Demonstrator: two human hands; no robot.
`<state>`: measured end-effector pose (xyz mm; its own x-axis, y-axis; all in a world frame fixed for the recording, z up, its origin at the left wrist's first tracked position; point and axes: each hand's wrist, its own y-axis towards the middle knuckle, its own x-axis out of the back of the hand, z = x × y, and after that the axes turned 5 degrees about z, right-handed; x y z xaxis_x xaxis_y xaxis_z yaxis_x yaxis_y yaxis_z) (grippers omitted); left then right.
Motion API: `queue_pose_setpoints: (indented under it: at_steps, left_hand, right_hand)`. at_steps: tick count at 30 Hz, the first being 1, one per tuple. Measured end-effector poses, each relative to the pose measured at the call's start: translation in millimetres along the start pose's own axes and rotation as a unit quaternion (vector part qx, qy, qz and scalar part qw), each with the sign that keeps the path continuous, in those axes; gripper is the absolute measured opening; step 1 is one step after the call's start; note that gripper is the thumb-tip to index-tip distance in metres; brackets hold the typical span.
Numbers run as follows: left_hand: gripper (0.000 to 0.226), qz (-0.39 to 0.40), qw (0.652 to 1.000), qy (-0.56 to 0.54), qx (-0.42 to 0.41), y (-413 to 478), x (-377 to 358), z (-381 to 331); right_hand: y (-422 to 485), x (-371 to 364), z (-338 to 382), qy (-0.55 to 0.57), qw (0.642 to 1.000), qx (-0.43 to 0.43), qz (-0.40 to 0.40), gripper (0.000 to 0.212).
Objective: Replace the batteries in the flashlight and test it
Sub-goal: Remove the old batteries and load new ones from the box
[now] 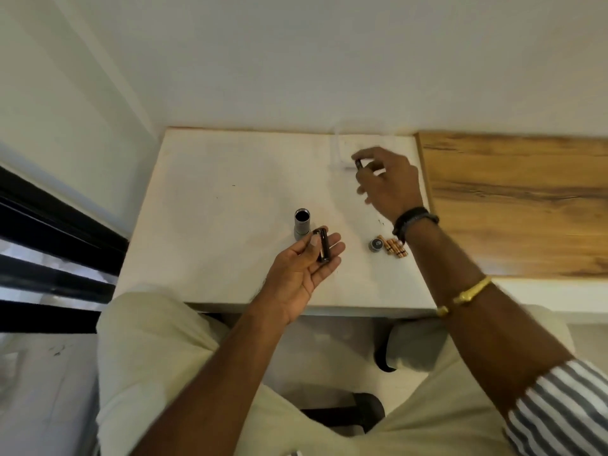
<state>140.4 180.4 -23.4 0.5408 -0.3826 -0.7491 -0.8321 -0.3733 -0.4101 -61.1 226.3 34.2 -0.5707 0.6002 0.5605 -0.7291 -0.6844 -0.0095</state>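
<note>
The grey flashlight body (pixel 302 225) stands upright on the white table (pixel 230 199), its open end facing up. Just in front of it, my left hand (pixel 307 268) lies palm up with a black battery holder (pixel 323 249) on the fingers, pinned by the thumb. My right hand (pixel 391 182) hovers over the far right of the table and pinches a small dark battery (pixel 358 165) between thumb and forefinger. The flashlight's round end cap (pixel 375 245) rests on the table beside several orange batteries (pixel 394 249), under my right wrist.
A wooden surface (pixel 519 205) adjoins the table on the right. A pale wall runs behind the table, and a dark window frame (pixel 49 232) is on the left. My knees sit below the table's front edge.
</note>
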Motion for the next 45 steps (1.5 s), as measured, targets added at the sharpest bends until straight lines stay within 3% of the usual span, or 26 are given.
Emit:
queue_pose_setpoints:
  at_steps: [6,16,23,39,45]
  left_hand:
    - [0.037,-0.029,0.999,0.013,-0.004,-6.8,0.7,6.3]
    - [0.029,-0.036,0.994,0.098,-0.040,-16.3,-3.5,9.3]
    - [0.021,-0.038,0.985,0.159,-0.059,-21.2,-7.5,11.7]
    - [0.033,-0.016,0.968,0.246,-0.044,-25.0,-14.4,17.2]
    - [0.032,-0.014,0.980,0.197,-0.009,-20.3,-18.2,12.1]
  right_hand:
    - [-96.4,-7.3,-0.3,0.109,0.994,-0.012,0.022,0.019]
    - [-143.5,-11.1,2.3,-0.091,0.989,0.098,0.066,0.022]
    - [-145.1,-16.8,5.3,-0.139,0.981,0.119,0.067,0.020]
    - [-134.9,-17.2,-5.2,-0.072,0.995,0.025,0.060,0.009]
    - [-123.2,-13.3,-14.1,-0.016,0.998,-0.008,0.066,0.010]
